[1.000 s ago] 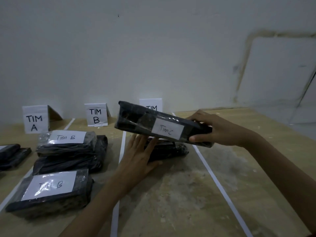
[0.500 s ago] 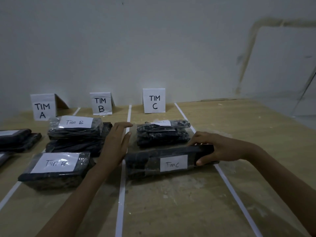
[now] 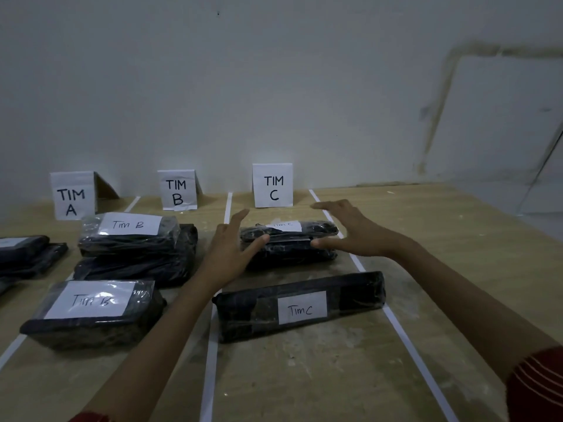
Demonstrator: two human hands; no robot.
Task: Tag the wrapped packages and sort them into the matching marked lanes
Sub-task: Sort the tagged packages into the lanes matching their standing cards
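Lane C [image 3: 304, 376]: two Tim C packages, near one [image 3: 300, 306] flat across the lane, far one [image 3: 289, 246] before C sign [image 3: 272, 185]. Left hand [image 3: 227, 254] and right hand [image 3: 353, 233] flank the far one, fingers spread, gripping nothing; contact unclear. Lane B [image 3: 61, 376]: stack [image 3: 131, 248], single [image 3: 91, 312]. Wooden table [image 3: 441, 239], grey wall [image 3: 274, 86].

TIM C card [image 3: 273, 187] is my reference: TIM B card [image 3: 177, 191] sits left of it, TIM A card [image 3: 71, 197] further left. Long package [image 3: 300, 307] in front of the TIM C card is tagged Tim C. Front-left of that card, stacked package [image 3: 129, 226] and flat package [image 3: 91, 301] both say Tim B.
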